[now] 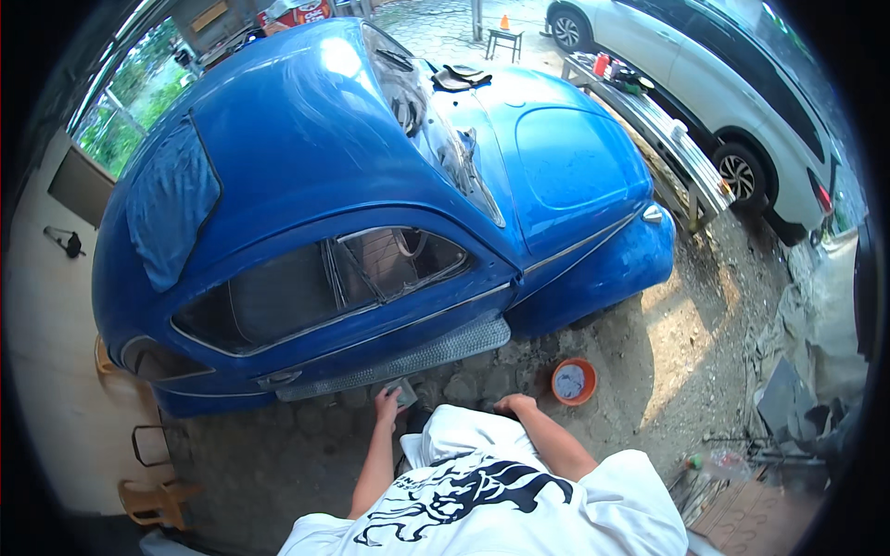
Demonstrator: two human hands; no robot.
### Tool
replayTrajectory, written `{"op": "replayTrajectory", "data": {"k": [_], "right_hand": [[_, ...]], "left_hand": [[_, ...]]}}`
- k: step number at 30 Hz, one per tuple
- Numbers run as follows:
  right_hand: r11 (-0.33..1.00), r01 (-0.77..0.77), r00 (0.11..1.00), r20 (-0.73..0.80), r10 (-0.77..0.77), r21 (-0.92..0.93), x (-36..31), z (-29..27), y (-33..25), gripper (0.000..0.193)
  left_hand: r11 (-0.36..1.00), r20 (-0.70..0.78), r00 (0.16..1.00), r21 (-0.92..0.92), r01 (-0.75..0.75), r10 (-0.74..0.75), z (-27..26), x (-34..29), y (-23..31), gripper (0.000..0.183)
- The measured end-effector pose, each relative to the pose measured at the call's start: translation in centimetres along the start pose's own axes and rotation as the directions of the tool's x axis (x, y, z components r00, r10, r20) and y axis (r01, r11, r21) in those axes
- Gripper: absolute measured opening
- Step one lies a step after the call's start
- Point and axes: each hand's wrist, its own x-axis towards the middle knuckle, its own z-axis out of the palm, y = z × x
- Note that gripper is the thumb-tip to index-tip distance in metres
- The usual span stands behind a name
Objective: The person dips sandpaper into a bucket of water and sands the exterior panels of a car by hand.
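My left hand (387, 406) is closed on a flat grey-green pad (404, 393), just below the ribbed grey running board (408, 359) of a blue rounded car (287, 120). The pad's exact kind is too small to make out. My right hand (514, 404) is low by my knee, left of an orange bucket (575, 382) and apart from it. Its fingers are too unclear to tell open from closed. Whitish liquid shows inside the bucket. A blue cloth (171, 208) lies over the car's rear window area.
Beyond the car's front, a long bench (672, 139) carries several small items, with a white car (714, 74) behind it. Dark wiper-like parts (461, 78) rest near the windshield. At the lower left is a brown plastic chair (158, 500); clutter (797, 408) lines the right side.
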Motion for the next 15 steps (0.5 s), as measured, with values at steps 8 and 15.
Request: {"op": "replayTrajectory", "data": {"k": [8,15], "right_hand": [[0.288,0.704,0.71,-0.651,-0.269,0.649,-8.6,-4.0,-13.4,0.07],[0.014,0.77,0.6,-0.718,-0.353,0.637,-13.8,-8.4,-19.9,0.038]], "left_hand": [[0.988,0.572,0.806,-0.094,-0.119,0.151,2.3,1.6,15.3,0.033],[0.788,0.688,0.553,-0.046,-0.614,0.471,1.8,1.5,22.5,0.028]]}}
